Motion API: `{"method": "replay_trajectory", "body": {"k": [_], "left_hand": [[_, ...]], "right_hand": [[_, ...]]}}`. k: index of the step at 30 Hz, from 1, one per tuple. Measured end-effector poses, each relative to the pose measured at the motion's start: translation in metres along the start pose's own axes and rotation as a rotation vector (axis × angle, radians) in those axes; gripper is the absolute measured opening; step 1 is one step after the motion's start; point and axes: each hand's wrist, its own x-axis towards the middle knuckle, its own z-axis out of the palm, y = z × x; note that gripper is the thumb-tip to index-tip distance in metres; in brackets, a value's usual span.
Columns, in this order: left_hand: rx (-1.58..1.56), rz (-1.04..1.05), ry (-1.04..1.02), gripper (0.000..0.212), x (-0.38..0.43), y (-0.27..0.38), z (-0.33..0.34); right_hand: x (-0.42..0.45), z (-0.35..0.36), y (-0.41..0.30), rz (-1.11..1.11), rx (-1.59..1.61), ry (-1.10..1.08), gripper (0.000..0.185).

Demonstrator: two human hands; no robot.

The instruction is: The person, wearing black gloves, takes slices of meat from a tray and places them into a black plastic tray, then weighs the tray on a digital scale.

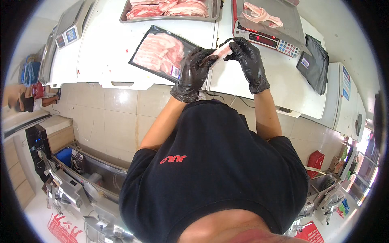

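Between my two black-gloved hands stretches a thin strip of sliced pork belly (222, 52). My left hand (194, 70) pinches its lower end, and my right hand (246, 60) grips the upper end near the scale's front. Under and beside the left hand lies a black bag (158, 79) with a clear front, packed with pork slices (158, 51) and bearing a label. On the steel plate of the red digital scale (267, 45), beyond my right hand, rest a few loose pork strips (263, 15).
A steel tray (170, 19) of sliced pork stands at the far side of the white counter (103, 57). Flat black bags (314, 65) lie right of the scale. A second scale (68, 33) sits at the left. Behind me are slicing machines (68, 185). Another person (27, 100) is at far left.
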Motion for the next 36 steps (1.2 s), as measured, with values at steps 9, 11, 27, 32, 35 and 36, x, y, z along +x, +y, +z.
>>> {"method": "replay_trajectory", "body": {"k": [9,11,27,32,35,36], "left_hand": [[0.101,0.09,0.12,0.042,-0.008,0.005,-0.002],[0.133,0.143,0.148,0.038,-0.009,-0.003,-0.001],[-0.501,-0.512,-0.045,0.019,-0.016,-0.005,-0.021],[-0.327,-0.49,-0.203,0.022,-0.021,-0.015,-0.036],[-0.291,-0.508,-0.239,0.022,-0.025,-0.013,-0.04],[-0.289,-0.512,-0.246,0.021,-0.026,-0.014,-0.04]], "right_hand": [[0.002,-0.005,0.001,0.049,0.155,0.034,0.02],[0.001,0.001,-0.001,0.044,0.175,0.034,0.02],[0.001,-0.003,0.006,0.006,0.068,0.041,0.022],[0.003,-0.011,0.002,-0.045,-0.065,0.019,0.02],[0.001,-0.009,-0.013,-0.036,-0.114,0.009,0.019],[0.002,-0.008,-0.016,-0.073,-0.17,0.005,0.021]]}}
